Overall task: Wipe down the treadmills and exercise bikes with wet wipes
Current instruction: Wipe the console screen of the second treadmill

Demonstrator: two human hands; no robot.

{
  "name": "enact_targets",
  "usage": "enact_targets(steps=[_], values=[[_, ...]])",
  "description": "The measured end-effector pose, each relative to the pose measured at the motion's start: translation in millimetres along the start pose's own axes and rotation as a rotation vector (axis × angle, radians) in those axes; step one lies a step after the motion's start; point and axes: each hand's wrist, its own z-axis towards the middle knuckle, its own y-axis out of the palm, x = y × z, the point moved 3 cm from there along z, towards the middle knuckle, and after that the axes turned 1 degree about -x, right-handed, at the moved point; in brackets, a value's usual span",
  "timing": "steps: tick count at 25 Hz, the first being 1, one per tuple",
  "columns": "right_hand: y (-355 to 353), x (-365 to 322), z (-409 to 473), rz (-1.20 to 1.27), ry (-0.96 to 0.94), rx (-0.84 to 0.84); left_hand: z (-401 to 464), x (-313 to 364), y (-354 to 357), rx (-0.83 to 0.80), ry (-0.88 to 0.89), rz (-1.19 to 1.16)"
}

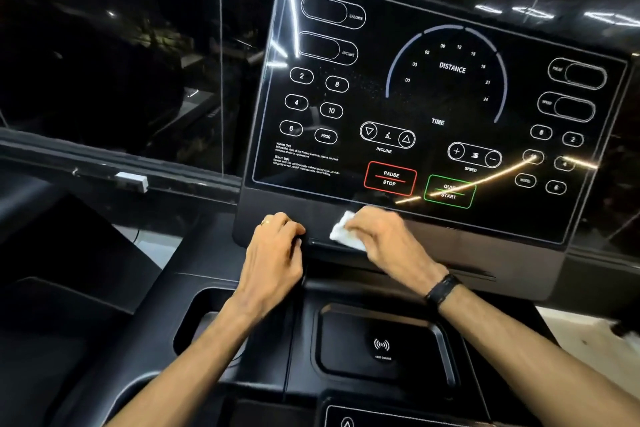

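Dark treadmill console: two hands, right hand holding one wipe.

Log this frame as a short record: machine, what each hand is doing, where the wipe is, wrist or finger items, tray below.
machine: treadmill console, display dark, printed labels visible
right hand: presses a white wet wipe onto the bezel under the PAUSE STOP button
left hand: fingers curled, resting at the console's lower edge, no wipe in it
worn items: ring on left hand, black band on right wrist
tray below: charging pad with a wireless symbol
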Motion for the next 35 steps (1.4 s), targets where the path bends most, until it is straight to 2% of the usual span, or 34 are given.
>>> enact_targets(steps=[1,4,7,10,12,14,17,20,21,24,27,30,33,35], values=[[4,0,-4,-0.022,-0.045,-0.027,-1,2,2,-0.006,0.001,-0.001],[9,-8,-11,0.011,0.009,-0.018,1,4,5,0.016,0.003,-0.015],[11,-9,-20,-0.03,-0.016,-0.023,1,12,10,0.005,0.015,0.002],[2,6,-19,-0.012,0.103,0.055,3,11,15,0.026,-0.022,0.004],[7,-1,-24,-0.033,0.078,0.02,1,17,19,0.034,-0.052,0.016],[15,-15,-27,0.009,0.116,-0.001,0,25,20,0.082,-0.065,0.027],[10,-6,-33,-0.031,0.06,-0.046,0,40,21,0.161,-0.103,0.038],[-15,27,-42,-0.026,0.209,0.084,5,53,28,0.196,-0.123,0.026],[-21,29,-46,-0.048,0.202,0.087,5,58,33,0.197,-0.123,0.026],[-18,26,-65,-0.156,0.053,-0.08,4,82,49,0.191,-0.059,0.032],[-35,47,-70,-0.098,0.192,0.049,9,106,65,0.228,-0.04,0.024],[-37,53,-87,-0.175,0.062,-0.025,8,121,79,0.257,-0.045,0.028],[-47,62,-95,-0.096,0.153,0.046,6,127,85,0.3,-0.09,0.044],[-50,69,-101,-0.159,0.057,-0.015,3,130,84,0.305,-0.1,0.063]])
